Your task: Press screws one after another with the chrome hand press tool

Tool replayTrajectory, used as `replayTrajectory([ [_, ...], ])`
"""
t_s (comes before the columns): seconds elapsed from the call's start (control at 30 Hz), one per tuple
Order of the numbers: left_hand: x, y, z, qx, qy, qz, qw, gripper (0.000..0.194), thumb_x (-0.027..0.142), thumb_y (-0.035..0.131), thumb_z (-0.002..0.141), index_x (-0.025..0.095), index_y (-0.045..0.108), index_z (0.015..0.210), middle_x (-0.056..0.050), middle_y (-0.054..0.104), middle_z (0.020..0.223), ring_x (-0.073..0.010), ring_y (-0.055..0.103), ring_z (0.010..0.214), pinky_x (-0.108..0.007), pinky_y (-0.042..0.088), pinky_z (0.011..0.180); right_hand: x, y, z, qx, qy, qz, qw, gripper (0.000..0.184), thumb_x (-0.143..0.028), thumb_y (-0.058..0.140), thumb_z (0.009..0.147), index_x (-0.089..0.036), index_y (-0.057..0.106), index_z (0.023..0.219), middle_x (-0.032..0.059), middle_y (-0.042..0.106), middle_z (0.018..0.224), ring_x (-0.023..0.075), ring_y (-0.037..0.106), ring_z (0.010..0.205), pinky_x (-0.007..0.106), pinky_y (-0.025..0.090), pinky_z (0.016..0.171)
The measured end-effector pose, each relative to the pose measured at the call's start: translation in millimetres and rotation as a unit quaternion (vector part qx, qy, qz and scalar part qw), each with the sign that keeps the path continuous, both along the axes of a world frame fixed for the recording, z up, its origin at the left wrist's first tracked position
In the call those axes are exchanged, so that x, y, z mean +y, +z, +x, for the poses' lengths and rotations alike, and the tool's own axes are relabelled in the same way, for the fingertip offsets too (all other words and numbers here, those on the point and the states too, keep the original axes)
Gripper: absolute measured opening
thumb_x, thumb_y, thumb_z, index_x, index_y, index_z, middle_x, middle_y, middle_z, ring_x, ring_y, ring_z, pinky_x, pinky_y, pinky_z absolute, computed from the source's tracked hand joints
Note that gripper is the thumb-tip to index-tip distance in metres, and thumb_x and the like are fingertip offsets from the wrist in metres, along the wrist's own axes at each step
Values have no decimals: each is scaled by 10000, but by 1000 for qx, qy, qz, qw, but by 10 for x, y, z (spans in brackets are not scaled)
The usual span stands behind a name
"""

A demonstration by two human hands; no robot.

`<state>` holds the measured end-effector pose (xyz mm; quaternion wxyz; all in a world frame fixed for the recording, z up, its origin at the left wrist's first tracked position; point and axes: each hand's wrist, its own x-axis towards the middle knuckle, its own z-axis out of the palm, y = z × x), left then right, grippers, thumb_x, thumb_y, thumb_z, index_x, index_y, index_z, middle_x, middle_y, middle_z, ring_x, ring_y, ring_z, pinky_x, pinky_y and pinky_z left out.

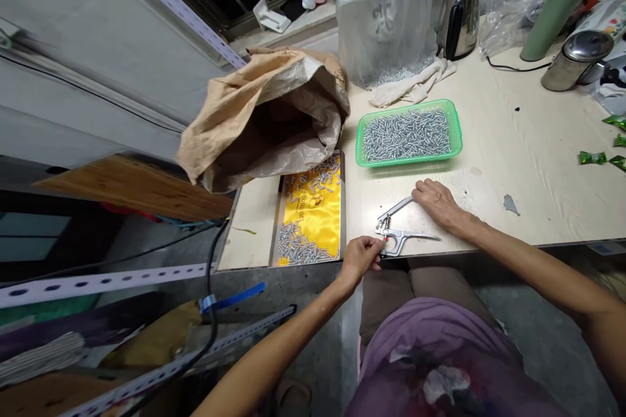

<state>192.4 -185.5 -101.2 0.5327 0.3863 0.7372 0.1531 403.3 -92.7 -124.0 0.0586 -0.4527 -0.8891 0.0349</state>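
Observation:
A silver metal hand press (403, 238), with two handles and a small spring, lies at the table's front edge. My right hand (437, 203) is closed around the end of its raised lever (397, 208). At the press's jaw, my left hand (360, 257) pinches with thumb and fingertips; whatever is between them is too small to make out. Just left of that hand, small silver metal pieces (300, 247) lie on a yellow cloth (317, 215) in a shallow tray. Beyond the press, a green plastic basket (360, 143) is filled with similar pieces (408, 135).
A large open brown paper sack (235, 104) leans over the tray's back. Behind the basket are a white glove or cloth (415, 83), a clear plastic bag (386, 19) and a metal kettle (461, 13). A steel canister (577, 58) and green wrappers (593, 158) are at right.

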Motion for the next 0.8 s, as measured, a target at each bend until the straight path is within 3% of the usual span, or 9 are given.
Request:
replayTrajectory([
  [0.33, 52, 40, 40, -27, 32, -48, 998, 215, 283, 711, 761, 98, 620, 702, 60, 528, 441, -66, 533, 351, -153, 464, 395, 7, 2, 1, -8, 0, -3, 1000, 270, -52, 377, 905, -169, 605, 821, 81, 605, 856, 199, 447, 799, 312, 264, 638],
  [0.53, 41, 92, 70, -3, 15, -30, 999, 151, 193, 691, 762, 100, 606, 680, 69, 513, 431, -57, 519, 352, -154, 479, 390, 4, -14, 3, 7, 0, -2, 1000, 270, -58, 382, 906, -174, 603, 803, 77, 606, 848, 197, 446, 789, 310, 261, 637],
  [0.8, 99, 117, 57, -3, -19, -58, 998, 163, 218, 698, 762, 109, 598, 694, 63, 526, 419, -83, 560, 392, -176, 502, 429, -46, 49, 35, -14, 4, -6, 1000, 273, -72, 389, 917, -160, 631, 829, 81, 606, 831, 196, 465, 796, 314, 281, 640],
])
